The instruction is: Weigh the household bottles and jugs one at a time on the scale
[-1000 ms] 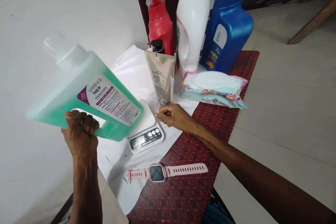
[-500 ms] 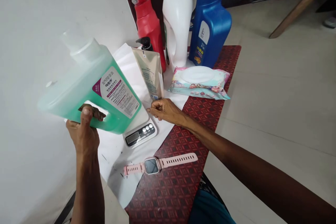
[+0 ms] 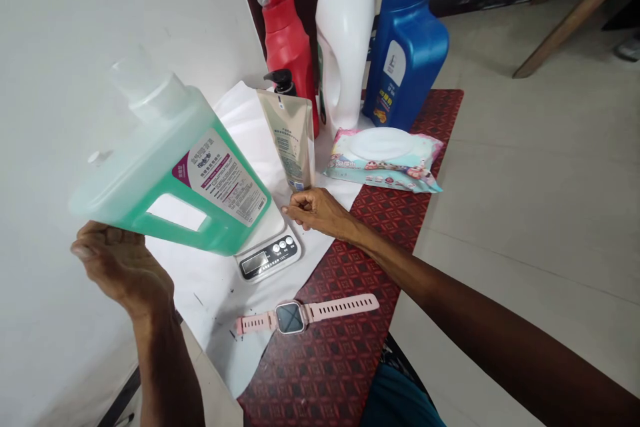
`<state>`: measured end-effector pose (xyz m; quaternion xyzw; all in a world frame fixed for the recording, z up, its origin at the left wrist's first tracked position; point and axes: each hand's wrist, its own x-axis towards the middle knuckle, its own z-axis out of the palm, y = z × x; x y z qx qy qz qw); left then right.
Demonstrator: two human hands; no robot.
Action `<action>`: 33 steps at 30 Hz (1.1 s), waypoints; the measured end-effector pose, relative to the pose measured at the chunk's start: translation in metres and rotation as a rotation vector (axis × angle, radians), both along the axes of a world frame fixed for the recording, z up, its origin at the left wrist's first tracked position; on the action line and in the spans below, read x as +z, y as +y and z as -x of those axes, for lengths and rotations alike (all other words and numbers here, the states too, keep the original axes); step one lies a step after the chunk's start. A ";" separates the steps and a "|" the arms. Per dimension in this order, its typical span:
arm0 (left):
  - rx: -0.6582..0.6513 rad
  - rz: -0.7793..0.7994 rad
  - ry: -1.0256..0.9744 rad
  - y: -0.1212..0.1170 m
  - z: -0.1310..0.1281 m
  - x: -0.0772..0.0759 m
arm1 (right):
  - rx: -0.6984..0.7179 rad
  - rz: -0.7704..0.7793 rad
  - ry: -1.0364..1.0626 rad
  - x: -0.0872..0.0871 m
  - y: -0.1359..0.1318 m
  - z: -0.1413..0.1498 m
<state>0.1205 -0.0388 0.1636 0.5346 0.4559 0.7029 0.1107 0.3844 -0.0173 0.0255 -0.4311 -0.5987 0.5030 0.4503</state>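
Observation:
A translucent green jug (image 3: 165,203) of liquid, with a printed label, stands on the white digital kitchen scale (image 3: 273,257). My left hand (image 3: 125,260) is out of the jug's handle hole, at its lower left side. Its fingers are loosely apart and partly hidden behind the jug's edge; whether they touch it I cannot tell. Just right of the scale rests my right hand (image 3: 317,210), fingers curled closed with nothing visible in them. It lies at the foot of a beige squeeze tube (image 3: 290,140).
Behind stand a red bottle (image 3: 287,40), a black pump top (image 3: 283,82), a white bottle (image 3: 345,33) and a blue bottle (image 3: 407,53). A wipes pack (image 3: 383,170) lies at the right edge. A pink smartwatch (image 3: 290,317) lies in front on the red patterned table (image 3: 320,360).
My left hand has come out of the jug's handle hole and moved left and down, letting go of it. The jug and my right hand stay in place.

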 end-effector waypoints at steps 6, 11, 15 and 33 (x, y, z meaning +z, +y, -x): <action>-0.133 -0.018 -0.015 0.003 -0.017 -0.009 | -0.006 0.009 -0.009 -0.002 0.002 0.000; -0.133 0.062 -0.154 0.013 -0.038 -0.019 | -0.016 0.021 -0.024 -0.002 0.001 0.000; -0.019 0.066 -0.306 0.019 -0.034 -0.017 | -0.043 0.045 -0.022 0.000 -0.002 0.000; 0.645 -0.070 -0.297 0.045 0.143 -0.033 | -0.076 0.107 -0.084 0.006 -0.005 0.004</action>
